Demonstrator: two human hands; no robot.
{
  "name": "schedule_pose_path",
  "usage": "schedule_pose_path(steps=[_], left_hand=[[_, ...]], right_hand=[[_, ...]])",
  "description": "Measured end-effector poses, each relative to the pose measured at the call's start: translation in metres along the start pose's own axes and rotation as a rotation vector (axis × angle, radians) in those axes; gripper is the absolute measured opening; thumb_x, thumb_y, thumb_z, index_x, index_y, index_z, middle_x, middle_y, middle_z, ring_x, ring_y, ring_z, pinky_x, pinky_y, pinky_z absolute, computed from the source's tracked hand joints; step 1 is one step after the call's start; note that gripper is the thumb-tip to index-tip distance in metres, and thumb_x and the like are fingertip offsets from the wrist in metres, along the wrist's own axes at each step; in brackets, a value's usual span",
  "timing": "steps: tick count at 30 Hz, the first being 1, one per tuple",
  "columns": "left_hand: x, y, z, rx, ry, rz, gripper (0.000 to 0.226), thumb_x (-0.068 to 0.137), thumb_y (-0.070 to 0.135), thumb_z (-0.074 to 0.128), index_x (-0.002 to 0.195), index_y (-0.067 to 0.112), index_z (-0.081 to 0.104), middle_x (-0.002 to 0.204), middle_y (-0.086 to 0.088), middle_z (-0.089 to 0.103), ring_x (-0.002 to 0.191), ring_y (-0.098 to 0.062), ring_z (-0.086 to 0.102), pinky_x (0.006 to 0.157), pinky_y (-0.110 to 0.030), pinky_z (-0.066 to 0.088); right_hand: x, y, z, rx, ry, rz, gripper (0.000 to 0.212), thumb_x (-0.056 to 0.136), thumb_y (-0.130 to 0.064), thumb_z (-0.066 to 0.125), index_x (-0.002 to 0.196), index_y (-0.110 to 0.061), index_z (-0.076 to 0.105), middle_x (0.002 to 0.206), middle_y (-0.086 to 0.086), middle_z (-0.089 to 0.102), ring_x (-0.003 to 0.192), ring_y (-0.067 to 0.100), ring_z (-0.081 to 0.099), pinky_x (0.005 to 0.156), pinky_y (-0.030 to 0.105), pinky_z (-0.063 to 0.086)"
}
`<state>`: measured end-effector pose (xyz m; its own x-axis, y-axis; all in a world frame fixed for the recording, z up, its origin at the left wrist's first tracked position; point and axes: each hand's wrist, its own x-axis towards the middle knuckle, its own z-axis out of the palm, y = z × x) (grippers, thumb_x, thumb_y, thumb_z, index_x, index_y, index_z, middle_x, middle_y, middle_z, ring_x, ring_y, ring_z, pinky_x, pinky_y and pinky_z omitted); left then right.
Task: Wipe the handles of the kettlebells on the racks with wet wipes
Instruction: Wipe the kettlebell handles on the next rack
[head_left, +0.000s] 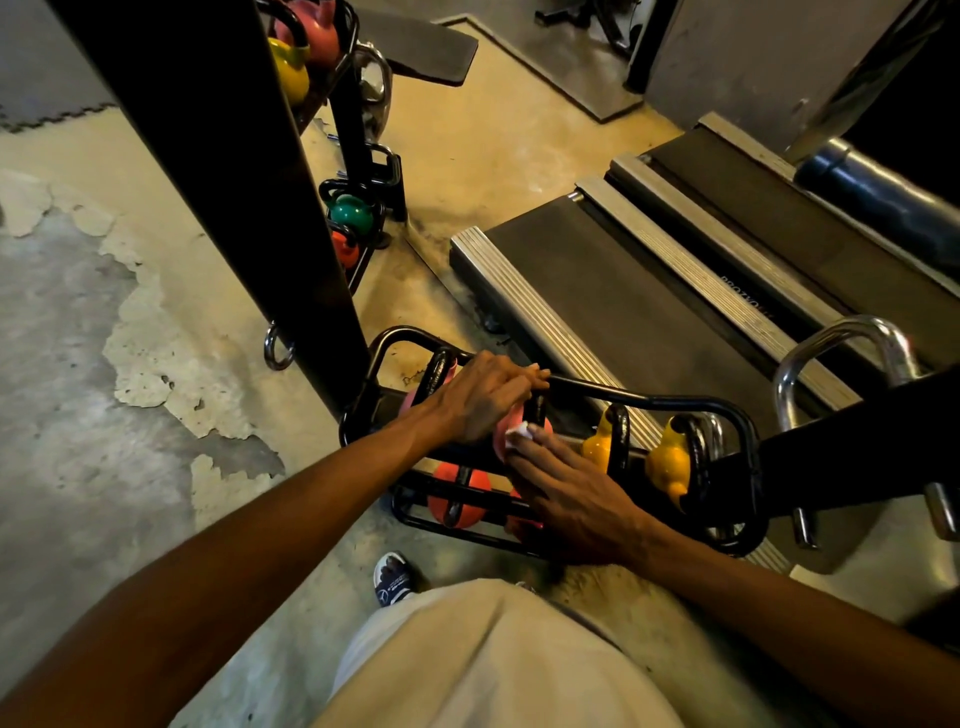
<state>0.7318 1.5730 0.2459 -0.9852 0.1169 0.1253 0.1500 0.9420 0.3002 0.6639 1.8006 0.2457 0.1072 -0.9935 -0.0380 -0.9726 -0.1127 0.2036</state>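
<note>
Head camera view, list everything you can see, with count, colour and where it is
Rack: one, black, front centre.
Pink kettlebells: two, top shelf, under the hands.
Yellow kettlebells: two, top shelf, right.
Orange kettlebell: one, lower shelf.
Wipe: one, white, against a pink kettlebell's handle.
Far racks: pink, yellow, green and orange kettlebells, behind the black post.
Treadmills: two, black with silver rails, right.
Floor: worn concrete, peeling paint.
Shoe: one, dark.
Left hand: grips the handle's top.
Right hand: pinches the wipe.
</note>
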Motion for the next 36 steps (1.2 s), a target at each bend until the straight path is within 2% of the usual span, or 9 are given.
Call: schedule_pose_path(steps=[4, 10, 16, 19, 22, 26, 30, 33, 36], left_hand=[[0.001, 0.016, -0.02, -0.139, -0.034, -0.124, 0.065, 0.101, 0.04, 0.023, 0.139, 0.004, 0.062, 0.131, -0.018, 0.069, 0.117, -0.034, 0.065, 0.096, -0.055, 0.05], [0.006, 0.02, -0.021, -0.27, 0.076, -0.217, 0.058, 0.092, 0.036, 0.033, 0.124, 0.012, 0.075, 0.121, -0.008, 0.076, 0.109, -0.023, 0.073, 0.097, -0.039, 0.06], [0.011, 0.019, -0.022, -0.594, 0.027, -0.271, 0.05, 0.093, 0.032, 0.045, 0.13, 0.009, 0.071, 0.145, -0.004, 0.061, 0.138, -0.002, 0.051, 0.108, -0.011, 0.04], [0.01, 0.018, -0.019, -0.625, 0.036, -0.286, 0.046, 0.094, 0.027, 0.048, 0.129, 0.009, 0.071, 0.144, -0.005, 0.062, 0.136, 0.003, 0.049, 0.104, -0.001, 0.035], [0.01, 0.019, -0.021, -0.642, 0.031, -0.3, 0.046, 0.094, 0.027, 0.048, 0.129, 0.008, 0.07, 0.144, -0.006, 0.062, 0.135, 0.004, 0.049, 0.103, 0.0, 0.035], [0.009, 0.022, -0.021, -0.67, 0.016, -0.312, 0.052, 0.092, 0.034, 0.046, 0.129, 0.008, 0.071, 0.145, -0.006, 0.061, 0.139, -0.005, 0.051, 0.112, -0.013, 0.04], [0.01, 0.022, -0.021, -0.666, 0.017, -0.314, 0.062, 0.089, 0.045, 0.042, 0.128, 0.009, 0.072, 0.144, -0.005, 0.062, 0.137, -0.001, 0.05, 0.108, -0.007, 0.038], [0.008, 0.022, -0.021, -0.675, 0.033, -0.31, 0.058, 0.092, 0.042, 0.043, 0.129, 0.007, 0.07, 0.145, -0.006, 0.061, 0.138, -0.003, 0.05, 0.107, -0.005, 0.037], [0.01, 0.024, -0.02, -0.665, 0.032, -0.313, 0.051, 0.093, 0.031, 0.046, 0.13, 0.004, 0.069, 0.145, -0.007, 0.06, 0.138, -0.002, 0.049, 0.106, -0.002, 0.034]], right_hand=[[-0.013, -0.001, -0.001, 0.037, 0.022, -0.03, 0.069, 0.114, -0.035, 0.006, 0.144, -0.001, 0.059, 0.154, 0.02, 0.051, 0.151, 0.038, 0.039, 0.125, 0.056, 0.029], [-0.001, -0.001, 0.006, 0.155, 0.06, 0.222, 0.062, 0.112, -0.048, 0.033, 0.161, -0.01, 0.03, 0.169, 0.015, 0.028, 0.159, 0.035, 0.018, 0.126, 0.055, 0.027], [-0.028, -0.02, 0.02, 0.106, 0.055, 0.111, 0.067, 0.107, -0.046, 0.038, 0.162, -0.007, 0.032, 0.173, 0.014, 0.017, 0.162, 0.032, 0.008, 0.131, 0.051, 0.016], [-0.032, -0.022, 0.025, 0.149, 0.042, 0.193, 0.073, 0.107, -0.05, 0.046, 0.164, -0.009, 0.025, 0.174, 0.013, 0.013, 0.162, 0.032, 0.009, 0.127, 0.054, 0.027], [-0.024, -0.026, 0.021, 0.367, 0.065, 0.347, 0.085, 0.106, -0.056, 0.047, 0.166, -0.008, 0.011, 0.175, 0.014, 0.001, 0.162, 0.032, 0.004, 0.126, 0.055, 0.027], [-0.002, -0.03, 0.0, 0.89, 0.104, 0.582, 0.087, 0.104, -0.064, 0.039, 0.166, -0.03, -0.012, 0.174, -0.009, -0.018, 0.161, 0.01, -0.007, 0.129, 0.038, 0.013], [0.026, -0.03, -0.009, 1.543, 0.25, 0.882, 0.087, 0.095, -0.078, 0.042, 0.166, -0.04, 0.01, 0.174, -0.014, 0.014, 0.159, 0.006, 0.014, 0.129, 0.04, 0.019], [0.032, -0.007, -0.016, 1.963, 0.377, 1.025, 0.071, 0.1, -0.072, 0.038, 0.149, -0.023, 0.055, 0.146, 0.006, 0.063, 0.14, 0.025, 0.055, 0.12, 0.053, 0.039], [0.026, 0.016, -0.024, 2.256, 0.311, 1.127, 0.084, 0.101, -0.073, 0.029, 0.139, -0.004, 0.061, 0.13, 0.019, 0.071, 0.127, 0.038, 0.064, 0.113, 0.053, 0.044]])
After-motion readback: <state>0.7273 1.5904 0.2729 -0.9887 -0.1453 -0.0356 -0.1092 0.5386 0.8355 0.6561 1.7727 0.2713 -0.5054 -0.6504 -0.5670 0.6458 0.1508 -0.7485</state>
